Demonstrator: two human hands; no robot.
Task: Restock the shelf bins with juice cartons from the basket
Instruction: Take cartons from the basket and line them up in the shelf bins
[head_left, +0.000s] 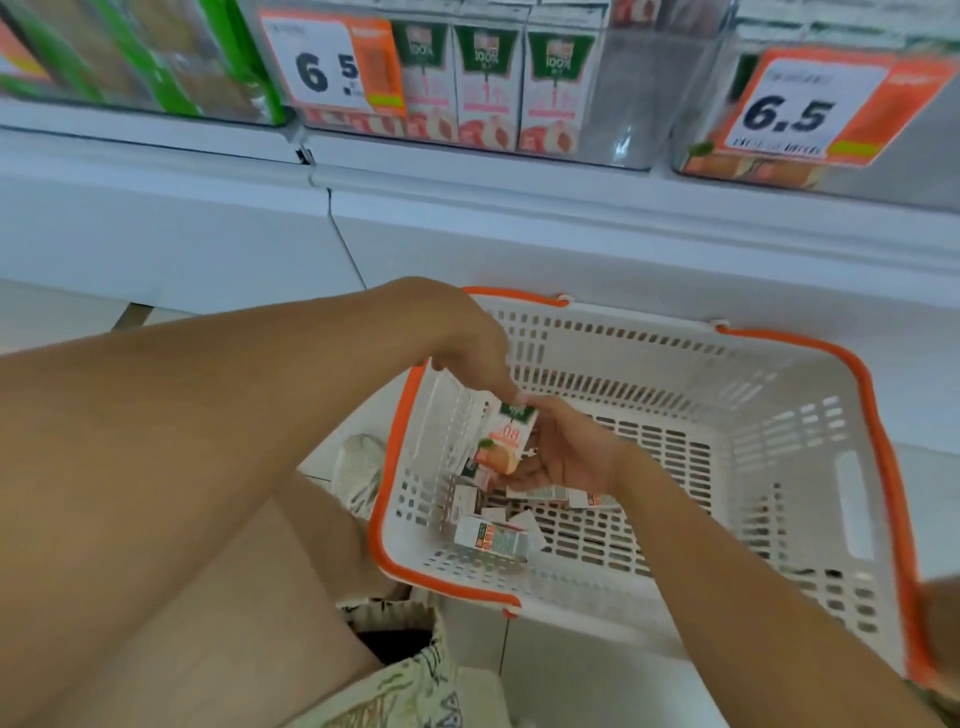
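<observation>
Both hands gripping 1 carton (503, 435) over basket (883, 415): right hand (563, 447) cupping underneath, left hand (467, 343) pinching top, prob. readying it for bin (639, 104).

basket (852, 519) right half open, cartons (493, 538) clustered left

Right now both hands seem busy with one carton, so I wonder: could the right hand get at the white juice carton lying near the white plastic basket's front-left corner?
Probably yes: the white juice carton lies uncovered just below the right hand.
</observation>
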